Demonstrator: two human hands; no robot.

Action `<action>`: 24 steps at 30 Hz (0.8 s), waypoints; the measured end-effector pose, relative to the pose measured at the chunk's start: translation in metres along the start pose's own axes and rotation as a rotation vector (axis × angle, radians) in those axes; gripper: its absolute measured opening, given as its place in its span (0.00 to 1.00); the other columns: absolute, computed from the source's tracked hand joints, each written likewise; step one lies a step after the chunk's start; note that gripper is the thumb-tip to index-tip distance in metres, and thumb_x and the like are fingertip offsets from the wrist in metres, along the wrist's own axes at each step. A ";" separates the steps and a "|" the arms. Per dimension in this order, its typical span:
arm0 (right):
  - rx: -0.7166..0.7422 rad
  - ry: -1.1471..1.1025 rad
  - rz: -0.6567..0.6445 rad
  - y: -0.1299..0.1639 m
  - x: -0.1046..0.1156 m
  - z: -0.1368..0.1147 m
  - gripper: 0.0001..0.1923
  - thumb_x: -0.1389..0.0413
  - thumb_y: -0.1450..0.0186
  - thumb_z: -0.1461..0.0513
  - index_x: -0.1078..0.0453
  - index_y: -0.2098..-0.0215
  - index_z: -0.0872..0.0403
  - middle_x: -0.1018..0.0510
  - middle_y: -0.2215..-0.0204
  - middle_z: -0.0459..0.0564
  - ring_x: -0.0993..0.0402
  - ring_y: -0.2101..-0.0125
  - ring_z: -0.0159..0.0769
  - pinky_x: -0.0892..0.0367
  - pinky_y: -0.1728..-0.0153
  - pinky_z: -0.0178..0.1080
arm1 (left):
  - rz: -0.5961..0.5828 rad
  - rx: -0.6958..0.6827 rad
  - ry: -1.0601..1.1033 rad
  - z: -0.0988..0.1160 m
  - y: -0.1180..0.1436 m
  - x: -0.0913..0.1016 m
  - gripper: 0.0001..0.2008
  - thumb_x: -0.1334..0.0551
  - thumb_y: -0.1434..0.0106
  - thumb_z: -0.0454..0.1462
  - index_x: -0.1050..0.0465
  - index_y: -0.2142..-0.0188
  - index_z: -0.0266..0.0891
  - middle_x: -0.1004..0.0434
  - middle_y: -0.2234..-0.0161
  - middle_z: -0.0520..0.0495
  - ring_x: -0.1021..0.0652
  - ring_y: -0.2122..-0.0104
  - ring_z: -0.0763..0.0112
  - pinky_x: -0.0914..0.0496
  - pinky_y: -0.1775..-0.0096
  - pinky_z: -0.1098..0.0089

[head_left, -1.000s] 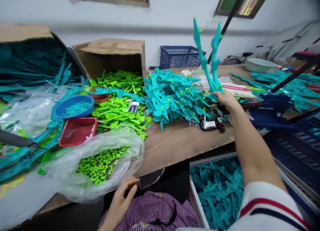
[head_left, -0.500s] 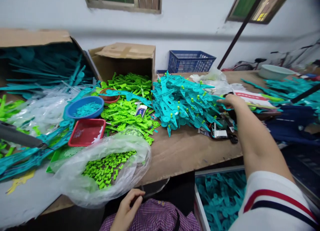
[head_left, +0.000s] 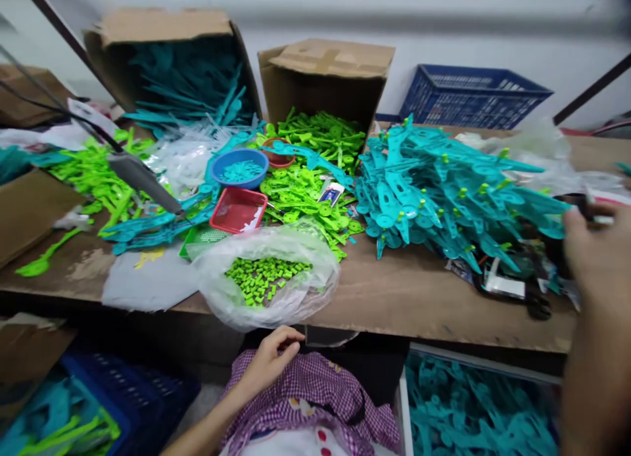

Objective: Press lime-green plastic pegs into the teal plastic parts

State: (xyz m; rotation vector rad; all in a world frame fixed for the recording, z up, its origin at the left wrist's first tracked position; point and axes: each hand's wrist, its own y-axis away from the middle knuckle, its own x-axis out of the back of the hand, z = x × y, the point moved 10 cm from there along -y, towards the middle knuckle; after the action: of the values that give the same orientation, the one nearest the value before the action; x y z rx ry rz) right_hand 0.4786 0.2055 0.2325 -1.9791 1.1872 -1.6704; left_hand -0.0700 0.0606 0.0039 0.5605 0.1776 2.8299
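My left hand (head_left: 277, 356) hovers over my lap at the table's front edge, fingers loosely bent and thumb apart, with nothing in it. Just beyond it lies a clear plastic bag (head_left: 207, 282) holding small bright green pieces (head_left: 261, 278). At the far right my right hand (head_left: 594, 242) is blurred, against the right end of a heap of long teal plastic parts (head_left: 419, 200) with small green tips. Its thumb side meets a rounded teal end; whether the fingers grip it is unclear.
Behind the bag are a red tray (head_left: 236, 211), a blue bowl (head_left: 217, 169) and loose green parts (head_left: 296, 193). Two cardboard boxes (head_left: 330, 56) and a blue crate (head_left: 473, 101) stand at the back. A grey tool (head_left: 145, 183) hangs left. Teal parts fill a bin (head_left: 473, 403) below.
My view has swung left and down, showing more of the table's left side and a crate below it. My right hand stays by the heap's right end; my left still hovers above my lap.
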 end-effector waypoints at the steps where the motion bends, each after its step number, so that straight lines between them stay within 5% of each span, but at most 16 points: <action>1: 0.030 -0.069 0.098 0.037 0.015 -0.021 0.38 0.58 0.34 0.36 0.24 0.53 0.56 0.22 0.59 0.73 0.26 0.52 0.55 0.36 0.61 0.56 | 0.006 -0.054 -0.034 0.011 -0.001 0.010 0.11 0.42 0.34 0.40 0.21 0.59 0.43 0.19 0.61 0.46 0.20 0.60 0.65 0.26 0.57 0.67; 2: 0.068 -0.153 0.146 0.080 0.023 -0.046 0.31 0.57 0.31 0.40 0.24 0.55 0.53 0.21 0.61 0.68 0.23 0.56 0.52 0.33 0.61 0.54 | 0.016 -0.137 -0.084 0.028 -0.005 0.022 0.11 0.42 0.34 0.40 0.21 0.58 0.44 0.19 0.60 0.46 0.20 0.60 0.66 0.26 0.56 0.66; 6: 0.473 -0.442 -0.156 0.257 -0.014 -0.167 0.07 0.46 0.32 0.58 0.27 0.63 0.50 0.20 0.68 0.52 0.22 0.67 0.41 0.28 0.66 0.44 | 0.209 -0.670 -0.420 0.134 -0.056 0.084 0.11 0.41 0.33 0.36 0.23 0.54 0.44 0.21 0.57 0.45 0.22 0.56 0.66 0.27 0.53 0.66; 8: 0.392 -0.571 -0.252 0.309 -0.035 -0.185 0.07 0.47 0.31 0.62 0.28 0.59 0.53 0.20 0.66 0.52 0.22 0.65 0.37 0.27 0.63 0.39 | 0.353 -0.778 -0.617 0.174 -0.119 0.119 0.11 0.42 0.33 0.37 0.24 0.53 0.42 0.23 0.56 0.43 0.23 0.54 0.64 0.29 0.50 0.63; 10: 0.279 -0.645 -0.292 0.332 -0.051 -0.187 0.07 0.48 0.30 0.63 0.28 0.57 0.55 0.21 0.64 0.52 0.23 0.62 0.35 0.27 0.61 0.37 | 0.424 -0.703 -0.818 0.192 -0.208 0.152 0.14 0.45 0.32 0.36 0.26 0.51 0.38 0.25 0.53 0.38 0.26 0.50 0.59 0.32 0.48 0.59; 13: 0.249 -0.650 -0.266 0.337 -0.064 -0.183 0.08 0.48 0.30 0.63 0.28 0.58 0.56 0.22 0.64 0.53 0.23 0.62 0.36 0.27 0.60 0.38 | 0.437 -0.443 -1.071 0.181 -0.340 0.198 0.18 0.48 0.34 0.31 0.29 0.47 0.31 0.30 0.47 0.30 0.30 0.45 0.49 0.36 0.47 0.53; 16: 0.253 -0.599 -0.225 0.336 -0.075 -0.178 0.09 0.48 0.30 0.62 0.28 0.59 0.57 0.21 0.65 0.54 0.22 0.63 0.36 0.27 0.59 0.38 | 0.432 -0.258 -1.176 0.155 -0.422 0.224 0.21 0.49 0.37 0.27 0.29 0.46 0.29 0.31 0.46 0.26 0.31 0.44 0.47 0.39 0.46 0.50; 24: 0.195 -0.518 -0.092 0.356 -0.098 -0.158 0.08 0.45 0.32 0.61 0.26 0.64 0.56 0.21 0.69 0.53 0.22 0.71 0.36 0.29 0.68 0.35 | 0.565 -0.150 -1.169 0.120 -0.489 0.230 0.25 0.50 0.36 0.27 0.34 0.41 0.26 0.31 0.45 0.22 0.30 0.45 0.47 0.40 0.46 0.49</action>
State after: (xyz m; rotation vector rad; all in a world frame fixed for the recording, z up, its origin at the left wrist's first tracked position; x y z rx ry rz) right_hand 0.1933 0.1022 -0.0304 -2.1751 0.7263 -1.1444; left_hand -0.1214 0.6007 0.1153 2.3268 -0.4675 2.3795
